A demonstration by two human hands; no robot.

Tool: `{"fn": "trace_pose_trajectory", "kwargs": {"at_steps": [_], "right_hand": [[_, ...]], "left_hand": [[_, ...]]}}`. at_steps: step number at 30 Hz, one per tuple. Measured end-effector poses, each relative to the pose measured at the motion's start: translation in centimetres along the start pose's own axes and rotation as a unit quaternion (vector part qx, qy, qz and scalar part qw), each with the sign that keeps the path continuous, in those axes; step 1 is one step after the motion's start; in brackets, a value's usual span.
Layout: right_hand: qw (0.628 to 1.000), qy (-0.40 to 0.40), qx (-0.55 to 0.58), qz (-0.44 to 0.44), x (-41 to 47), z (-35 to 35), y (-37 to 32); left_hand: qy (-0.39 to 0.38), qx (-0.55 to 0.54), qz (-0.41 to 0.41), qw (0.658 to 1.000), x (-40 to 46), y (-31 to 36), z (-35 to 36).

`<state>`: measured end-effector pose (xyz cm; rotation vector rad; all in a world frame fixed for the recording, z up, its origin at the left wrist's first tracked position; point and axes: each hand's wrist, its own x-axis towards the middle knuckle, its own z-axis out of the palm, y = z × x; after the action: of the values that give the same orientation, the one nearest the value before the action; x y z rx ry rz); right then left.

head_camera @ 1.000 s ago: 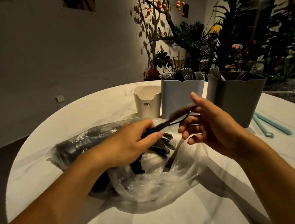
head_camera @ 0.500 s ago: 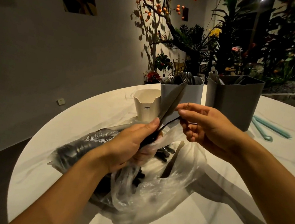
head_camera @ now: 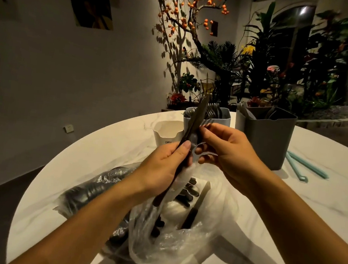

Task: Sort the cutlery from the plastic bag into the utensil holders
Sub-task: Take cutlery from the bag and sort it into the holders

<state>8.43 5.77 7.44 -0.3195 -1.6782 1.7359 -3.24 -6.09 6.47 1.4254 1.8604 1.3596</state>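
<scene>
My left hand [head_camera: 164, 163] grips a bunch of dark cutlery [head_camera: 194, 123], knives among it, held upright above the clear plastic bag [head_camera: 172, 241]. My right hand [head_camera: 227, 153] pinches a fork in that bunch near its head. More dark-handled cutlery [head_camera: 190, 202] lies inside the bag on the white table [head_camera: 290, 212]. Behind the hands stand three holders: a small cream one [head_camera: 165, 132], a pale blue one [head_camera: 218, 118] full of cutlery, and a grey one [head_camera: 266, 136] with a few pieces in it.
Two teal straws [head_camera: 302, 165] lie on the table right of the grey holder. A second wrapped bundle of dark items [head_camera: 95, 192] lies at the bag's left. Plants and a wall stand beyond the round table's far edge.
Both hands have lifted the cutlery bunch from the bag's mouth and turned it upright. My right hand has moved in from the tips and now pinches a piece near its head.
</scene>
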Motion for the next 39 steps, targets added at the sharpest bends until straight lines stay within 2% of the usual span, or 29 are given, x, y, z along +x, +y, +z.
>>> {"fn": "trace_pose_trajectory", "kwargs": {"at_steps": [2, 9, 12, 16, 18, 20, 21, 23, 25, 27, 31, 33, 35, 37, 39], "right_hand": [[1.000, -0.001, 0.000, -0.018, 0.3, -0.1, -0.8], [0.995, -0.004, -0.073, -0.061, 1.2, -0.6, -3.8], [0.987, 0.003, -0.139, -0.077, 1.5, -1.3, -5.0], [0.973, 0.038, -0.206, -0.097, 2.2, -1.9, -6.3], [0.954, 0.090, -0.261, -0.114, 2.9, -2.4, -6.7], [0.925, 0.151, -0.319, -0.139, 3.5, -2.7, -7.2], [0.920, 0.162, -0.327, -0.145, 3.7, -2.7, -7.4], [0.929, 0.152, -0.309, -0.134, 4.0, -2.7, -7.8], [0.924, 0.143, -0.333, -0.120, 4.0, -3.0, -8.4], [0.910, 0.142, -0.369, -0.123, 4.0, -3.6, -8.9], [0.937, 0.164, -0.296, -0.083, 4.1, -5.2, -9.2], [0.952, 0.168, -0.249, -0.054, 4.0, -5.9, -9.5], [0.965, 0.157, -0.206, -0.033, 3.9, -6.4, -9.8], [0.972, 0.156, -0.176, -0.019, 3.9, -7.2, -10.0], [0.973, 0.164, -0.164, -0.007, 3.9, -8.1, -10.1]], "left_hand": [[-0.004, -0.001, 0.006, 1.000, 0.4, 0.9, -0.3], [-0.006, -0.112, -0.006, 0.994, 1.8, 4.0, -0.3], [-0.028, -0.136, -0.022, 0.990, 2.5, 5.1, -0.4], [-0.069, -0.174, -0.039, 0.982, 3.5, 6.2, 0.0], [-0.062, -0.190, -0.048, 0.979, 4.1, 6.6, 0.6], [-0.022, -0.143, -0.053, 0.988, 4.8, 6.7, 1.4], [0.003, -0.087, -0.045, 0.995, 5.0, 6.8, 1.8], [0.033, 0.068, -0.003, 0.997, 5.4, 6.8, 2.5], [0.051, 0.194, 0.038, 0.979, 5.7, 6.7, 3.2], [0.074, 0.265, 0.069, 0.959, 5.9, 6.6, 3.8], [0.123, 0.356, 0.109, 0.920, 6.6, 7.3, 4.6], [0.141, 0.391, 0.132, 0.900, 7.1, 7.7, 5.3], [0.140, 0.397, 0.151, 0.894, 7.5, 7.8, 5.7], [0.115, 0.352, 0.144, 0.918, 8.2, 7.6, 6.0], [0.070, 0.256, 0.093, 0.960, 9.1, 7.8, 6.3]]}}
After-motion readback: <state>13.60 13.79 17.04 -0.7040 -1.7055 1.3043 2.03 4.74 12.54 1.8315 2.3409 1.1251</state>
